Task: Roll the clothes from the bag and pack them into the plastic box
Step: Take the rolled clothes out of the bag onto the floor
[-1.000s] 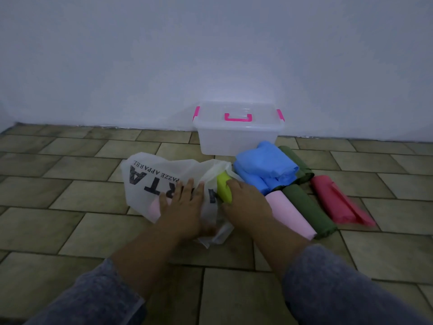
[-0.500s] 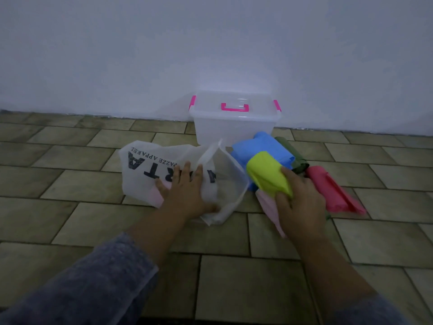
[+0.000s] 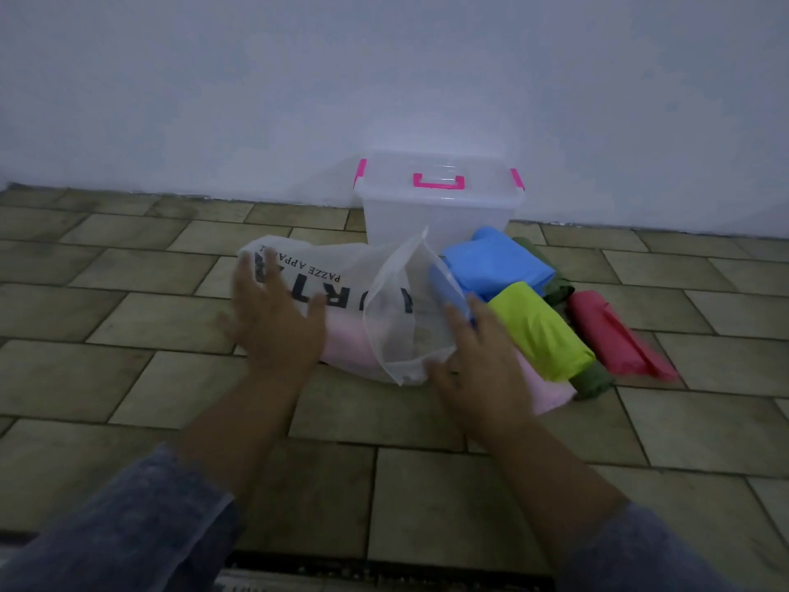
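Left hand [image 3: 277, 326]: blurred, fingers spread over the bag [image 3: 341, 267], holding nothing.
Right hand [image 3: 478, 369]: flat and empty at the bag's mouth.
Pink cloth [image 3: 346, 343]: dim, inside the bag.
Yellow roll [image 3: 542, 331]: right of the bag, covering other rolls.
Box [image 3: 439, 211]: behind the bag, lidded.

Both hands [image 3: 273, 322] hover spread over the bag [image 3: 341, 288].

Dim light, bare white wall [image 3: 384, 70], olive-tiled floor [image 3: 128, 318].
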